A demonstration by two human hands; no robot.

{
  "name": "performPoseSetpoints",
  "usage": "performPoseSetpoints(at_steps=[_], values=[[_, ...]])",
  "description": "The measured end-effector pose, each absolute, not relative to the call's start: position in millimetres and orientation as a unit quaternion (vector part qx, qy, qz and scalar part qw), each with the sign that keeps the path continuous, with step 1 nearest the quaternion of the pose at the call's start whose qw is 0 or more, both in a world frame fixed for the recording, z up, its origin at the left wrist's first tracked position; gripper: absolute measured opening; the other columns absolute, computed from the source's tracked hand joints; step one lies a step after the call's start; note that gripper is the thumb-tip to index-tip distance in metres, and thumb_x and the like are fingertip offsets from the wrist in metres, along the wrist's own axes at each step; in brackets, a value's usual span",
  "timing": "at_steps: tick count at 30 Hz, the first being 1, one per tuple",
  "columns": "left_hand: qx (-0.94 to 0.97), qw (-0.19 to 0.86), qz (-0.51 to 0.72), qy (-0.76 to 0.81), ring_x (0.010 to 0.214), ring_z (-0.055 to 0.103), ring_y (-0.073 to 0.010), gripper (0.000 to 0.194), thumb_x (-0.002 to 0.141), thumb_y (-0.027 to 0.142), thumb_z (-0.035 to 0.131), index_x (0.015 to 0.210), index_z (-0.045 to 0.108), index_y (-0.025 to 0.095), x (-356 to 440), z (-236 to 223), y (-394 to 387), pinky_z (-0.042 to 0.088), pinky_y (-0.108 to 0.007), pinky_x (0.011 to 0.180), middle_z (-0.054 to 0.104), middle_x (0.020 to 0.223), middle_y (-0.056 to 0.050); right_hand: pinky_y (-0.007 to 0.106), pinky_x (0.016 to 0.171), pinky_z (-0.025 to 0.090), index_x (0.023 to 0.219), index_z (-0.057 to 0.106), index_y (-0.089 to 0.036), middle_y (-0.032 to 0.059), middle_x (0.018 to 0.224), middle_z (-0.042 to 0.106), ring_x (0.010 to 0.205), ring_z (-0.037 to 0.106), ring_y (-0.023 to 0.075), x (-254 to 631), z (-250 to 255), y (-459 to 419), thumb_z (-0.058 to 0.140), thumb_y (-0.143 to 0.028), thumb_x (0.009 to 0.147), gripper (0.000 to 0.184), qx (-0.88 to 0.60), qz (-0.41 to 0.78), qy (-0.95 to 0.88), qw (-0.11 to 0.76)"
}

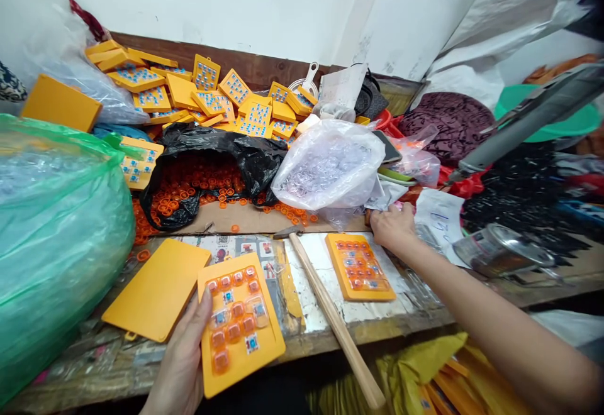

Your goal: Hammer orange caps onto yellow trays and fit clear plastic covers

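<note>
My left hand (182, 355) grips a yellow key-switch board (271, 346) by its left edge, thumb on top. Orange caps under clear covers fill most of its positions, while a few blue switches show bare. Under its upper left corner lies a plain yellow panel (158, 289). My right hand (392, 225) is farther back, fingers curled down among the clutter past a second capped board (361, 267); what they hold, if anything, is hidden. Between the hands lies a hammer (333, 314) with a wooden handle, its head pointing away and the handle overhanging the bench edge.
Yellow boards with blue switches (255, 119) are heaped at the back. Before them, a black bag (207, 141) spills orange caps, beside a bag of clear covers (330, 163). A big green bag (61, 245) stands left; a metal can (503, 251) lies right.
</note>
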State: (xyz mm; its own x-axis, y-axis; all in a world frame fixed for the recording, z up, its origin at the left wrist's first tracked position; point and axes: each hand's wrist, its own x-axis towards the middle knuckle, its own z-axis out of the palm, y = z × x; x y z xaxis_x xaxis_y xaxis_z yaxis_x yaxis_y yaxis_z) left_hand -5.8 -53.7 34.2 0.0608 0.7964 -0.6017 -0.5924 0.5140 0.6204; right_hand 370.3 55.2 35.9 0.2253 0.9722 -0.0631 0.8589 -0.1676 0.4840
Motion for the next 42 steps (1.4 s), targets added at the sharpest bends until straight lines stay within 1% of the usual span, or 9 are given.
performPoseSetpoints(at_steps=[7, 14, 16, 18, 21, 26, 32, 37, 42], values=[[0.068, 0.742, 0.490, 0.452, 0.110, 0.065, -0.0272, 0.059, 0.087, 0.023, 0.061, 0.143, 0.041, 0.026, -7.0, 35.8, -54.2, 0.051, -0.039, 0.099, 0.067, 0.123, -0.009, 0.045, 0.088, 0.051, 0.118, 0.058, -0.016, 0.0085, 0.119, 0.060, 0.104, 0.061, 0.0225, 368.3, 49.7, 48.8, 0.060, -0.033, 0.091, 0.032, 0.819, 0.091, 0.546, 0.148], [0.058, 0.757, 0.473, 0.448, 0.107, 0.066, -0.0293, 0.060, 0.085, 0.025, 0.065, 0.141, 0.044, 0.022, -9.9, 33.4, -53.0, 0.052, -0.041, 0.097, 0.069, 0.119, -0.012, 0.038, 0.079, 0.055, 0.124, 0.054, -0.017, 0.0091, 0.116, 0.062, 0.093, 0.064, 0.0186, 350.7, 97.7, 37.8, 0.053, -0.032, 0.095, 0.032, 0.857, 0.001, 0.499, -0.128], [0.058, 0.762, 0.467, 0.445, 0.107, 0.066, -0.0300, 0.061, 0.084, 0.026, 0.067, 0.141, 0.044, 0.023, -9.1, 34.3, -52.6, 0.052, -0.042, 0.097, 0.069, 0.120, -0.012, 0.033, 0.068, 0.057, 0.128, 0.051, -0.015, 0.0091, 0.105, 0.066, 0.077, 0.067, 0.0159, 314.7, 99.9, 21.2, 0.048, -0.032, 0.097, 0.036, 0.823, -0.064, 0.524, -0.208], [0.055, 0.765, 0.469, 0.437, 0.110, 0.065, -0.0301, 0.061, 0.084, 0.027, 0.067, 0.140, 0.045, 0.024, -6.8, 37.2, -52.5, 0.052, -0.042, 0.097, 0.066, 0.124, -0.012, 0.030, 0.060, 0.057, 0.109, 0.065, -0.016, 0.0055, 0.084, 0.069, 0.064, 0.066, 0.0155, 265.8, 93.3, -2.0, 0.059, -0.039, 0.088, 0.032, 0.769, -0.162, 0.566, -0.252], [0.063, 0.774, 0.480, 0.408, 0.115, 0.062, -0.0303, 0.058, 0.085, 0.031, 0.066, 0.139, 0.048, 0.022, -1.9, 44.5, -53.7, 0.050, -0.041, 0.099, 0.064, 0.128, -0.012, 0.029, 0.054, 0.057, 0.084, 0.073, -0.020, 0.0034, 0.084, 0.067, 0.058, 0.065, 0.0142, 193.9, 77.0, -35.8, 0.070, -0.040, 0.075, 0.023, 0.559, -0.472, 0.573, -0.369], [0.107, 0.764, 0.506, 0.384, 0.115, 0.062, -0.0295, 0.058, 0.084, 0.036, 0.067, 0.138, 0.049, 0.023, 2.2, 53.1, -58.0, 0.046, -0.040, 0.103, 0.067, 0.125, -0.011, 0.018, 0.044, 0.046, 0.082, 0.073, -0.020, -0.0035, 0.056, 0.061, 0.045, 0.054, 0.0076, 145.0, 62.4, -53.1, 0.076, -0.034, 0.070, 0.019, 0.539, -0.523, 0.487, -0.447], [0.125, 0.759, 0.515, 0.378, 0.115, 0.062, -0.0289, 0.054, 0.083, 0.038, 0.068, 0.132, 0.052, 0.022, 4.6, 50.2, -62.1, 0.046, -0.041, 0.102, 0.067, 0.124, -0.012, 0.022, 0.059, 0.052, 0.086, 0.077, -0.023, 0.0021, 0.075, 0.070, 0.067, 0.065, 0.0128, 143.8, 55.7, -55.5, 0.070, -0.019, 0.078, 0.011, 0.510, -0.368, 0.613, -0.479], [0.167, 0.765, 0.507, 0.360, 0.112, 0.063, -0.0292, 0.041, 0.083, 0.037, 0.067, 0.119, 0.057, 0.020, 6.7, 46.8, -66.8, 0.048, -0.043, 0.099, 0.068, 0.119, -0.011, 0.034, 0.081, 0.051, 0.091, 0.073, -0.028, 0.0058, 0.103, 0.056, 0.097, 0.060, 0.0206, 137.2, 47.0, -64.8, 0.071, -0.019, 0.078, 0.016, 0.529, -0.184, 0.657, -0.504], [0.271, 0.694, 0.511, 0.428, 0.107, 0.065, -0.0287, 0.044, 0.080, 0.036, 0.071, 0.117, 0.057, 0.018, 1.0, 36.8, -71.6, 0.052, -0.035, 0.092, 0.069, 0.116, -0.011, 0.040, 0.083, 0.054, 0.102, 0.039, -0.031, 0.0026, 0.105, 0.062, 0.098, 0.065, 0.0233, 125.0, 42.9, -68.4, 0.075, -0.027, 0.075, 0.045, 0.488, -0.548, 0.401, -0.548]])
